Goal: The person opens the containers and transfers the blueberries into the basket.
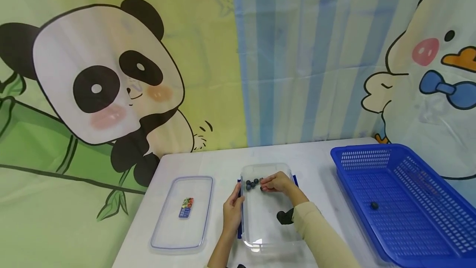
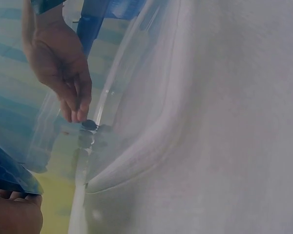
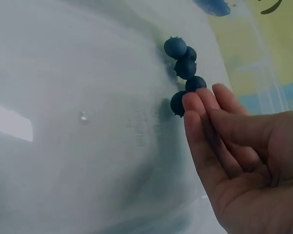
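Observation:
My left hand [image 1: 232, 210] grips the left side of a clear plastic container [image 1: 267, 226] with blue side latches. Its fingers lie along the latch and the thumb is at the rim. Inside the container's far left part, several dark blueberries [image 1: 253, 185] sit in a cluster. Beside them, my right hand [image 1: 277, 183] reaches in with its fingertips gathered. In the right wrist view, the fingertips [image 3: 190, 101] pinch a blueberry [image 3: 177, 104] at the near end of the row; the fingers partly hide it. The left wrist view shows the right hand [image 2: 63, 73] pointing down at the berries.
A clear lid [image 1: 178, 237] with a printed label [image 1: 186, 208] lies on the white table [image 1: 223, 168] at the left. At the right stands a blue perforated basket [image 1: 412, 235] holding one blueberry [image 1: 374, 205]. A cartoon-print curtain [image 1: 208, 73] hangs behind the table.

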### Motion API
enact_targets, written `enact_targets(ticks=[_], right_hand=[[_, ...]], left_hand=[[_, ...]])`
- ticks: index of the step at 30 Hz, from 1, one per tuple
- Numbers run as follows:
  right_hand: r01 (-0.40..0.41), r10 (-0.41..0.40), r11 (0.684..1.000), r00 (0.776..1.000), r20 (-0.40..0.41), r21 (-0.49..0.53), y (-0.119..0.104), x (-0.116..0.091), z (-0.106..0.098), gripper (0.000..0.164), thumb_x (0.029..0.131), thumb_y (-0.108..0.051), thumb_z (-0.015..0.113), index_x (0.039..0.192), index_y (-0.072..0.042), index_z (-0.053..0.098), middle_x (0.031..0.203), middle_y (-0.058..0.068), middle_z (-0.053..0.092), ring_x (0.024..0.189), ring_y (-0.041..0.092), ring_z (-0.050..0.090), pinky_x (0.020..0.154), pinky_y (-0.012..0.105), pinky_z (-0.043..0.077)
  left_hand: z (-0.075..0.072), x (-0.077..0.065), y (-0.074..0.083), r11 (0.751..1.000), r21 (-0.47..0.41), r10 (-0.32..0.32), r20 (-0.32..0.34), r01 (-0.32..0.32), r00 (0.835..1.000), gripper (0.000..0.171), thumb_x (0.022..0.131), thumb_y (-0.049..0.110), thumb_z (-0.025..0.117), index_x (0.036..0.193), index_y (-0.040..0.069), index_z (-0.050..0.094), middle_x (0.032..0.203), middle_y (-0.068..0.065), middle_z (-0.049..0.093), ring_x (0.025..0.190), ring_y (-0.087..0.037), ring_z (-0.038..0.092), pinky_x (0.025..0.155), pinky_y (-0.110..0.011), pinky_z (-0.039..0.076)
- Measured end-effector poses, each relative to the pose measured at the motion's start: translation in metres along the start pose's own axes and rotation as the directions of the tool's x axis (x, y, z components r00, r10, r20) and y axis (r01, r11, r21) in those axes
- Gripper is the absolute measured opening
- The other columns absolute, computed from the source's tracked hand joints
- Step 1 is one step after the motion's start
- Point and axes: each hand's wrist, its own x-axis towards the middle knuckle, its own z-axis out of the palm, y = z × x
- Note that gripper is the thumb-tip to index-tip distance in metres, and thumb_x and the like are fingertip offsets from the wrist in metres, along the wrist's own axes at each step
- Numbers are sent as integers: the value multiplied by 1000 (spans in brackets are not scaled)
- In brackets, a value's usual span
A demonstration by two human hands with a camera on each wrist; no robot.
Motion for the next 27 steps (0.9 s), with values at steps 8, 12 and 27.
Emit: enact_targets(ticks=[8,12,27], right_hand=[[-32,29,999,982,-185,-11,-1,7,10,22,84,15,52,103,15,62,93,25,66,72,22,67,69,32,57],[-84,87,996,981,-174,28,1,10,13,22,83,13,55,104,15,62,90,22,67,66,17,65,68,30,57],[-133,161,982,961,-226,134,8,18,19,18,83,-3,65,97,6,69,78,11,70,60,12,63,61,25,55]], left_hand=[[-4,8,-27,1000,-15,5,-12,-5,1000,44,90,-3,50,133,-5,42,140,-13,40,132,-23,29,103,-15,26],[-4,7,-31,1000,17,5,-16,-5,1000,44,90,-1,50,134,-2,43,140,-10,40,132,-21,30,103,-15,26],[-1,-2,-2,1000,20,19,11,-20,1000,43,89,-7,48,131,-12,39,139,-21,38,131,-29,29,100,-12,27]])
